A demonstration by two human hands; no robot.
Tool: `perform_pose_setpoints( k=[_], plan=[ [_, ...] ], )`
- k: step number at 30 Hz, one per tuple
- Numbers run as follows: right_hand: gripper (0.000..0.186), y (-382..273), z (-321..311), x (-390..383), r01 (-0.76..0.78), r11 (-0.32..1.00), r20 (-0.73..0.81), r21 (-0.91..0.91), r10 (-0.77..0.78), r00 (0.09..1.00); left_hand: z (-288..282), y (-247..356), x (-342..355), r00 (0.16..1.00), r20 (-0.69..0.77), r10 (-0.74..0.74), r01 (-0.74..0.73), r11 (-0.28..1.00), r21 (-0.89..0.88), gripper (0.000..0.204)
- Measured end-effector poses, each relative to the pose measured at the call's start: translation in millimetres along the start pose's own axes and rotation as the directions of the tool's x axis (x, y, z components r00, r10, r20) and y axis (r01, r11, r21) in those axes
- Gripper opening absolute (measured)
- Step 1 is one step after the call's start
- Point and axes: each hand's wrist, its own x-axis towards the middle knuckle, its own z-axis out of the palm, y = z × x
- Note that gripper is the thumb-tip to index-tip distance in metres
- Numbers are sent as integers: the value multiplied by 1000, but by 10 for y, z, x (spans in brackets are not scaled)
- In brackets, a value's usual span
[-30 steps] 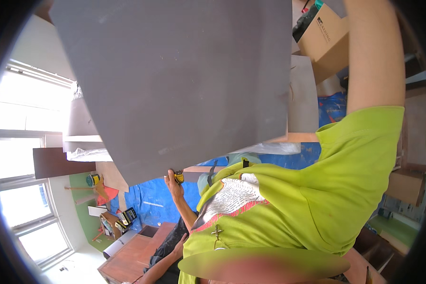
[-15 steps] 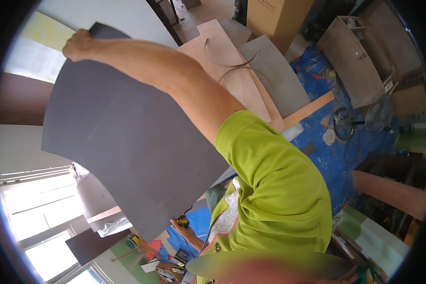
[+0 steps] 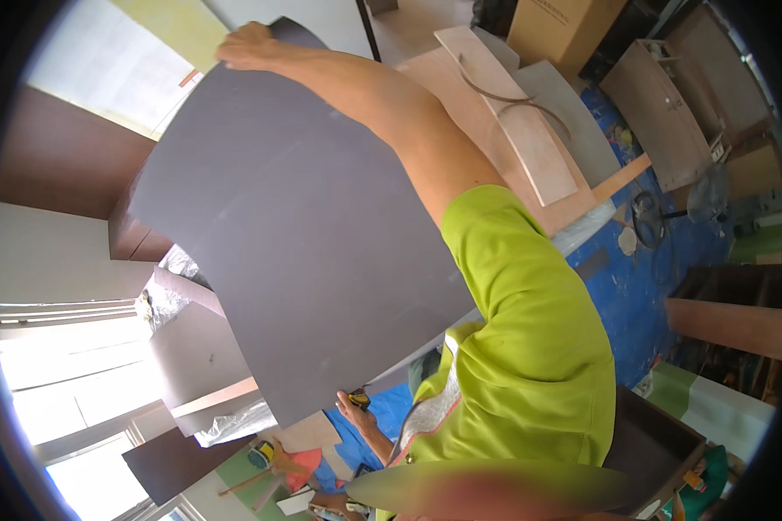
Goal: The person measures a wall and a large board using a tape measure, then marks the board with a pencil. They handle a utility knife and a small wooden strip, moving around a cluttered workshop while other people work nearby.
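Note:
A large dark grey panel (image 3: 295,217) stands before me, tilted, filling the left middle of the head view. My right hand (image 3: 250,48), on the raised and stretched right arm, is closed over the panel's far upper edge. Low by the panel's near edge, my left hand (image 3: 356,415) is partly seen, its fingers curled against a small yellow-and-black tape measure (image 3: 359,399). Its forearm runs back under my green shirt. The panel hides what lies behind it.
Wooden boards (image 3: 513,113) with thin curved strips on them lie beyond my right arm. Blue sheeting (image 3: 617,269) covers the floor at the right, with a fan (image 3: 708,193) there. A wooden cabinet (image 3: 656,108) is at the far right. Tools and scraps lie below the panel.
The panel and my right hand have moved right and slightly up in the picture. The surroundings have also shifted right with the view. Both hands keep their holds.

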Motion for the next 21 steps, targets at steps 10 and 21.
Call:
perform_pose_setpoints(
  k=[10, 21],
  plan=[
    [54, -1573, 1480, -1877, -63, 961, -96, 269, 92, 991, 277, -367, 1159, 968, 124, -220, 231, 969, -89, 28],
    [39, -2068, 1086, -6213, -889, 324, 258, 322, 874, 412, 98, -44, 1249, 862, 299, -409, 439, 898, -37, 29]
  ],
)
